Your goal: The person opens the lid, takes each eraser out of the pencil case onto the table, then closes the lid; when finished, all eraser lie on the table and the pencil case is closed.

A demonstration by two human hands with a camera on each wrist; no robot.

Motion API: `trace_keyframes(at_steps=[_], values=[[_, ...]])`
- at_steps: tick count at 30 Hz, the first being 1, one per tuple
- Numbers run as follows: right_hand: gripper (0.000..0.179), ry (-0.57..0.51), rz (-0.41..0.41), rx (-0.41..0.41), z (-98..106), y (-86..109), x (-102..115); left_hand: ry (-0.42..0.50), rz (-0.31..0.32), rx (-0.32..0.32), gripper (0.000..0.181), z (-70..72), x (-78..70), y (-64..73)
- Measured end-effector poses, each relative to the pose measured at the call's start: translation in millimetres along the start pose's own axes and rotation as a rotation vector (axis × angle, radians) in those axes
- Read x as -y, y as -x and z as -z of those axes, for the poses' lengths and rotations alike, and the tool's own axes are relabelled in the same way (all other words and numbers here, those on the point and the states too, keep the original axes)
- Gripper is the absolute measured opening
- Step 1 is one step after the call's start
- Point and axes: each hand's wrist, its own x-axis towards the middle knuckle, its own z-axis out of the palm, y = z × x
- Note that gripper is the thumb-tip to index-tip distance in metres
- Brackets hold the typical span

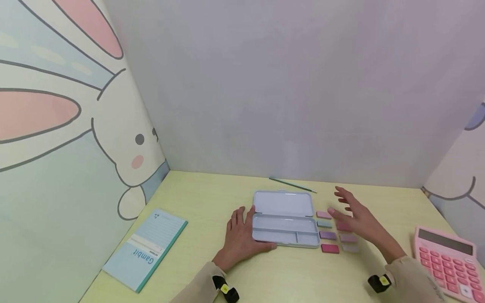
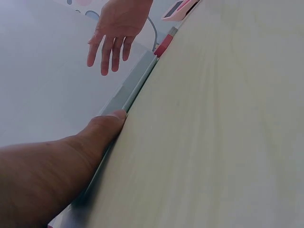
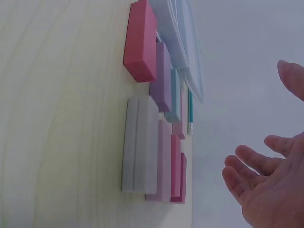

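Note:
A pale blue pencil case [image 1: 284, 224] lies with its lid folded back, its compartments bare. My left hand [image 1: 242, 237] rests at its left side, fingers fairly straight, thumb along the front edge. In the left wrist view that thumb [image 2: 107, 124] touches the case's edge. My right hand [image 1: 358, 221] hovers over the erasers with fingers spread, holding nothing. Two columns of erasers stand right of the case: a light blue one [image 1: 324, 224], a purple one [image 1: 327, 235], a dark pink one [image 1: 330, 248], a whitish one [image 3: 140, 145] and several other pinkish ones.
Behind the case lies a green pencil [image 1: 292, 184] near the back wall. A blue notebook [image 1: 145, 248] is on the left of the table. At the far right sits a pink calculator [image 1: 447, 263]. Walls [image 1: 284, 92] enclose the table at the back and sides.

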Motion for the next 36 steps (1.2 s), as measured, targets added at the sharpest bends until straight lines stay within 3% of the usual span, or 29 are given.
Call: trace_keyframes(at_steps=[10,17,30,36], values=[[0.095,-0.022,0.039,0.069,-13,-27.0,5,-0.012,-0.001,-0.005,0.133,1.2,-1.0,-0.3],[0.097,0.009,-0.022,0.147,-23,-40.9,-1,-0.013,-0.003,-0.002,0.133,1.6,-1.4,-0.8],[0.096,0.012,-0.06,0.207,-33,-52.8,-1,-0.011,-0.007,0.006,0.133,0.2,-0.6,-1.1],[0.093,-0.009,-0.03,0.192,-30,-54.1,3,-0.007,-0.006,0.002,0.135,1.0,-0.7,-1.7]])
